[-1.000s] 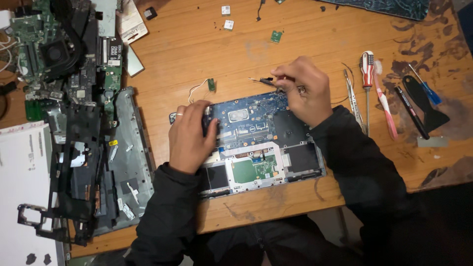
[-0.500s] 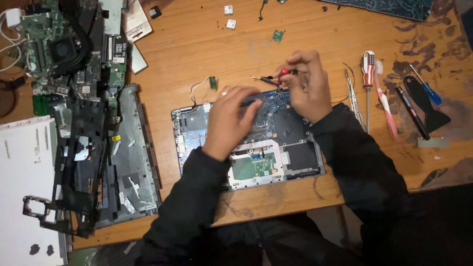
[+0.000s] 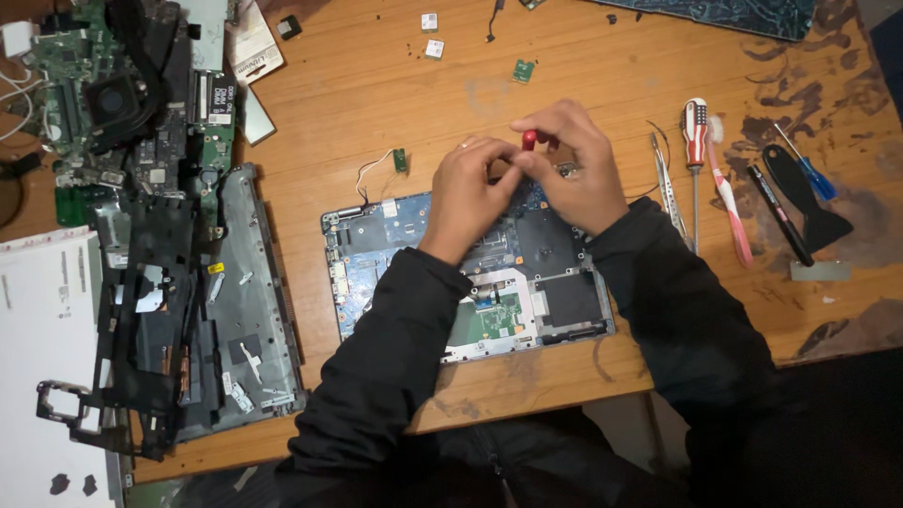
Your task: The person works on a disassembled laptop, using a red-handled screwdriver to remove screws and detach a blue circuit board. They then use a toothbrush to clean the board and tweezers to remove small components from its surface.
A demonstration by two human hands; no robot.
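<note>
An opened laptop base with a blue circuit board [image 3: 395, 235] lies on the wooden table [image 3: 376, 103] in front of me. My right hand [image 3: 574, 165] grips a small red-handled screwdriver [image 3: 530, 141] upright over the board's far edge. My left hand [image 3: 470, 188] meets it there, fingertips touching the screwdriver's shaft just below the red handle. Both hands hide the spot on the board beneath them. My black sleeves cover the board's middle.
Stripped laptop shells and a black frame [image 3: 179, 310] lie at left, with a green board and fan [image 3: 113, 94] behind. Tweezers [image 3: 663, 183], a striped screwdriver [image 3: 694, 141], a pink toothbrush [image 3: 729, 207], a black scraper [image 3: 804, 198] and a blue screwdriver [image 3: 809, 169] lie right. Small chips [image 3: 522, 71] sit beyond.
My left hand has left the board's left side and moved right and up to join my right hand at the screwdriver, which now stands upright.
</note>
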